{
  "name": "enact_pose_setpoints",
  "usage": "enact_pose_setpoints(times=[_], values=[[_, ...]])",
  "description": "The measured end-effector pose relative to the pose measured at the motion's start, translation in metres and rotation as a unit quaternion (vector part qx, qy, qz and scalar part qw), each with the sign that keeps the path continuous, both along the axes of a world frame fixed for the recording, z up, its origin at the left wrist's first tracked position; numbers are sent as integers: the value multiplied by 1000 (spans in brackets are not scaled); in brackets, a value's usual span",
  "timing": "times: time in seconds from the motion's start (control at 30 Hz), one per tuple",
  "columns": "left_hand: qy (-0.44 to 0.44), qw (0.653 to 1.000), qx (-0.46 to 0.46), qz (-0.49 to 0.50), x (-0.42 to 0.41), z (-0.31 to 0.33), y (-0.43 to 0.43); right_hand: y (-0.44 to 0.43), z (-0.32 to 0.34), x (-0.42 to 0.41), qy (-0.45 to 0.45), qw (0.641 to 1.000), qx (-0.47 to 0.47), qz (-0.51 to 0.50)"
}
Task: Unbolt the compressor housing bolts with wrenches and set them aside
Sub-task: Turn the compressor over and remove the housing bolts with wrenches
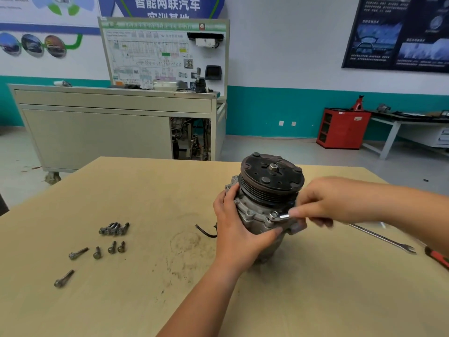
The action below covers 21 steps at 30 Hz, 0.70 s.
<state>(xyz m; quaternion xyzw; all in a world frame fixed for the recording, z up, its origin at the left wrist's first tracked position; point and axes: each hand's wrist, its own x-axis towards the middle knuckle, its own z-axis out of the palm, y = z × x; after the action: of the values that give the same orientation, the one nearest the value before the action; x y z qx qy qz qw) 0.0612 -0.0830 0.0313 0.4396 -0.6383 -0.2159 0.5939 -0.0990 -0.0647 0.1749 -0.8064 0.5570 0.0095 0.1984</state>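
Steadying the compressor with my left hand, I wrap my fingers around the near side of its grey housing while my thumb reaches up toward the flange, so that hand is clasped on the body. It stands upright on the tan table with the dark pulley on top. My right hand pinches a small wrench, whose ring end sits over a bolt on the flange at the front right. Another long wrench lies on the table behind that hand, beside a red-handled tool at the edge. Well to the left lie the removed bolts: a tight cluster, with five loose ones scattered nearer me.
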Motion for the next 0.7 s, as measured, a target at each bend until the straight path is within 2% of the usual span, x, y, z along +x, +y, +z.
enact_pose_setpoints(times=[0.03, 0.1, 0.17, 0.23, 0.27, 0.33, 0.4, 0.47, 0.5, 0.57, 0.6, 0.67, 0.7], values=[[1, 1000, 4, -2, 0, 0, 1, -5, 1, -3, 42, 998, -50, 19], [-5, 1000, 11, 2, 1, 1, 2, -11, -3, -9, 54, 995, -71, 41], [-12, 1000, 13, 2, 1, 4, 4, -11, -9, -23, 14, 998, -34, 56], [-20, 999, 15, 21, -1, 7, 9, -9, -13, -47, -66, 997, 17, 41], [-25, 999, -2, 47, -3, 8, 14, -8, -17, -60, -121, 991, 45, 18], [-32, 988, -125, 84, -10, 6, 29, -11, -39, -86, -227, 969, 77, -66], [-36, 962, -269, 16, -29, -6, 47, -22, -78, -104, -294, 936, 53, -187], [-103, 950, -289, -51, -59, -19, 60, -38, -115, -109, -321, 900, 7, -295], [-170, 945, -270, -68, -75, -24, 61, -48, -130, -106, -319, 889, -25, -327], [-325, 933, -136, -75, -104, -28, 60, -68, -152, -102, -266, 896, -94, -342], [-373, 921, -59, -94, -116, -32, 55, -78, -161, -100, -231, 902, -118, -346], [-400, 897, 94, -165, -132, -41, 44, -93, -177, -94, -173, 904, -150, -360], [-413, 887, 119, -167, -138, -43, 41, -99, -184, -93, -158, 902, -166, -366]])
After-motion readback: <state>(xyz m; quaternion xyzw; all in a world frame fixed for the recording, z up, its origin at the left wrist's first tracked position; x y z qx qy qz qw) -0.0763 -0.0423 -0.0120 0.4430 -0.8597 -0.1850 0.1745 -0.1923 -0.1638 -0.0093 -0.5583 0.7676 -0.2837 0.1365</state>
